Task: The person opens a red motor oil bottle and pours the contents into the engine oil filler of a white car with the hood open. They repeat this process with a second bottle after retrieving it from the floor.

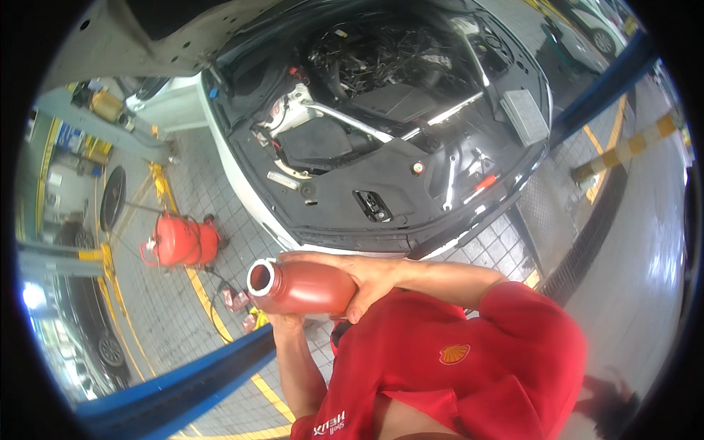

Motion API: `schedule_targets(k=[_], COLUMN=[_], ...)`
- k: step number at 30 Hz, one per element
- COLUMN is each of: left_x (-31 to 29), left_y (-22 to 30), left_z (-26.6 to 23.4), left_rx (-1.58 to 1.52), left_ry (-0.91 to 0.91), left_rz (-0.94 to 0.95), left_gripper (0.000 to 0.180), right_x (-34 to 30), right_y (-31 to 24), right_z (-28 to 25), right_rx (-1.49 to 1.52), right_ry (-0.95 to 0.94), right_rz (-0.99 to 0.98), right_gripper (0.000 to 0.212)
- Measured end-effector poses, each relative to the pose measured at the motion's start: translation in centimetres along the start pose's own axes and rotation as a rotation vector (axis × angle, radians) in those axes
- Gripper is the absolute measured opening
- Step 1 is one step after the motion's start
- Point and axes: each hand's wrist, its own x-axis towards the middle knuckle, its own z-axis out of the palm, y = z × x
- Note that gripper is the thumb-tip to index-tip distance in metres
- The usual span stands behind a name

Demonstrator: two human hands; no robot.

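A reddish-brown bottle (pixel 312 287) with a white-rimmed open mouth lies almost sideways in front of my chest, its mouth to the left. My right hand (pixel 372 280) wraps its right end, with fingers stretched along the far side. Below the mouth end, my left hand (pixel 286 321) grips it from underneath; most of those fingers are hidden behind the bottle. Just beyond is the open engine bay (pixel 389 110) of a white car. On its black front cover lie a wrench (pixel 450 180), a red-handled tool (pixel 484 182) and a small orange-and-white round piece (pixel 418 168).
A pale rectangular panel (pixel 524 117) rests at the bay's right side. Blue lift arms (pixel 176 385) cross at lower left and upper right. A red wheeled tank (pixel 187 240) stands on the tiled floor at left. The raised hood (pixel 147 55) hangs at upper left.
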Motion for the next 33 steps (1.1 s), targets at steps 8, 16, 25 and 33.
schedule_targets(k=[8,16,25,33], left_x=[12.4,22.1,23.5,24.4], left_y=[0.8,2.1,5.6,6.4], left_z=[3.2,5.1,8.8,10.7], left_rx=[-0.168,-0.031,-0.250,-0.095], left_ry=[-0.382,-0.718,-0.920,-0.926], left_rz=[-0.016,0.331,0.366,0.463], left_gripper=[0.133,0.090,0.034,0.039], right_x=[2.3,7.4,9.8,10.5], right_y=[-0.6,2.4,1.5,-1.6], right_z=[0.1,3.0,2.9,2.1], right_rx=[-0.211,-0.678,-1.029,-0.928], right_ry=[0.378,0.731,0.920,1.020], right_rz=[-0.118,-0.172,-0.141,-0.055], right_gripper=[0.140,0.130,0.132,0.164])
